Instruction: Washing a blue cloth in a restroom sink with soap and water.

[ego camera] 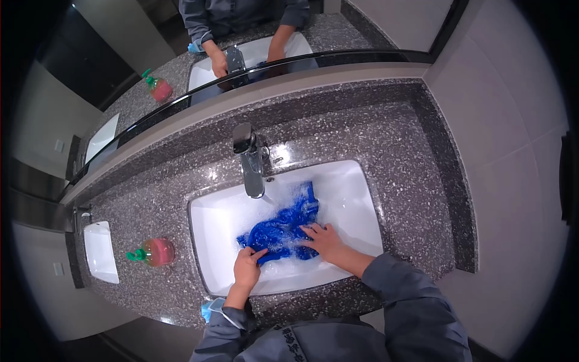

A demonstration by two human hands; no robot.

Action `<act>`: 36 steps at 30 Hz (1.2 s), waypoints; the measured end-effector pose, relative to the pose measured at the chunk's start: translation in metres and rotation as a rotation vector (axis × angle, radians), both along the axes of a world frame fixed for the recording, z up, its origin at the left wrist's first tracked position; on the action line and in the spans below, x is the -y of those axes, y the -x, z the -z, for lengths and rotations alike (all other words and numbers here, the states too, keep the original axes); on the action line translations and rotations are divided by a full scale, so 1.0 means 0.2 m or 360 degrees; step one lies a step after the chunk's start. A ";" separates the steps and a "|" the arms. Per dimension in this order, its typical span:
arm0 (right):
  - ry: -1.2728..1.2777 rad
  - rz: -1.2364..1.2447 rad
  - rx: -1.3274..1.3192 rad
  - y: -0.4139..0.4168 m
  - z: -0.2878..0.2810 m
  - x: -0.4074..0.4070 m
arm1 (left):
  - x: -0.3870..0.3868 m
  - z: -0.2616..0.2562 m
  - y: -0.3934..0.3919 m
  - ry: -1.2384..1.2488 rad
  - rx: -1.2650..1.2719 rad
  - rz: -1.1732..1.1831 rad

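A soaked blue cloth [276,228] lies spread in sudsy water in the white rectangular sink [203,235]. My left hand [247,268] pinches the cloth's near left edge between thumb and fingers. On the right side of the cloth rests my right hand [325,240], its fingers apart and partly in the foam. Above the far side of the basin stands a chrome faucet [252,169]; foam hides whether water runs from it. Around my left wrist hangs a light blue face mask [213,310] by its loop.
Left of the sink, a pump bottle [158,252] of pink liquid with a green top stands on the speckled stone counter [407,181]. Farther left is a second white sink [100,253]. A wall mirror [172,54] runs behind the counter, and a tiled wall [502,190] bounds the right.
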State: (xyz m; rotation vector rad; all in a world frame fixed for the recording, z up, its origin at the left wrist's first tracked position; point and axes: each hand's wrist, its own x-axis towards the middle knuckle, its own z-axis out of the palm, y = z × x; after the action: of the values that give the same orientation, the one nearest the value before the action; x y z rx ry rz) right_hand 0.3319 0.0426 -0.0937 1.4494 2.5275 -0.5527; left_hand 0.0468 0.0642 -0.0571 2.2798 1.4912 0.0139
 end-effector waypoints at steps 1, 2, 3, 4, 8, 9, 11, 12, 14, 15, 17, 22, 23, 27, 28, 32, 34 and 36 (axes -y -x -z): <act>-0.0213 0.0154 -0.0135 0.00 0.05 0.01 | 0.02 0.02 0.01 0.0159 -0.0048 -0.0045; -0.0218 0.0150 -0.0137 0.00 0.05 0.00 | 0.03 0.01 0.01 0.0317 -0.0105 -0.0102; 0.0024 0.0246 -0.0176 0.01 0.04 -0.03 | 0.03 -0.01 0.01 0.0542 -0.0028 -0.0154; 0.0267 0.0341 -0.0213 0.01 0.04 -0.06 | 0.04 -0.03 0.01 0.0535 -0.0027 -0.0156; 0.0311 0.0619 -0.0839 -0.05 -0.37 -0.13 | 0.00 -0.18 0.06 0.0782 0.0929 -0.0454; 0.0218 0.0613 -0.1107 -0.07 -0.47 -0.14 | -0.01 -0.28 0.05 0.0823 0.1098 -0.0594; 0.0107 0.0596 -0.1376 -0.11 -0.67 -0.19 | -0.05 -0.49 0.05 0.0870 0.1342 -0.0844; 0.0075 0.0584 -0.1627 -0.12 -0.78 -0.21 | -0.06 -0.60 0.05 0.0886 0.1416 -0.0954; 0.0033 0.0559 -0.1881 -0.14 -0.94 -0.24 | -0.08 -0.78 0.03 0.0635 0.1774 -0.0971; 0.0052 0.0600 -0.2104 -0.14 -0.99 -0.25 | -0.08 -0.83 0.04 0.0507 0.1902 -0.0955; 0.0219 0.0711 -0.2516 -0.13 -1.11 -0.26 | -0.08 -0.95 0.05 0.0310 0.2107 -0.0904; 0.0202 0.0672 -0.2269 -0.11 -1.08 -0.27 | -0.10 -1.06 0.00 0.0375 0.1988 -0.0771; -0.0024 0.0481 -0.1882 -0.12 -1.05 -0.28 | -0.10 -1.03 -0.03 0.0399 0.1809 -0.0772; -0.0007 0.0486 -0.1145 -0.06 -0.76 -0.23 | -0.09 -0.61 -0.04 0.0680 0.1344 -0.0780; -0.0032 0.0481 -0.0858 -0.07 -0.65 -0.23 | -0.08 -0.52 -0.07 0.0792 0.1265 -0.0843; 0.0038 0.0463 -0.0015 0.02 -0.66 -0.35 | 0.02 0.01 0.07 0.0572 0.0792 -0.0619; -0.0225 0.0526 -0.0279 0.04 -0.72 -0.41 | 0.06 0.06 0.07 0.0634 0.0248 -0.0424; -0.0722 0.0633 -0.0757 0.10 -0.85 -0.48 | 0.11 0.09 0.10 0.0632 0.0147 -0.0177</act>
State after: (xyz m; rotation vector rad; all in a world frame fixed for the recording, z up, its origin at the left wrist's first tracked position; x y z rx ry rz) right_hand 0.3124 0.1392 0.0762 2.2483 2.8628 -0.4343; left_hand 0.0278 0.0418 -0.0754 1.8568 1.4252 -0.1315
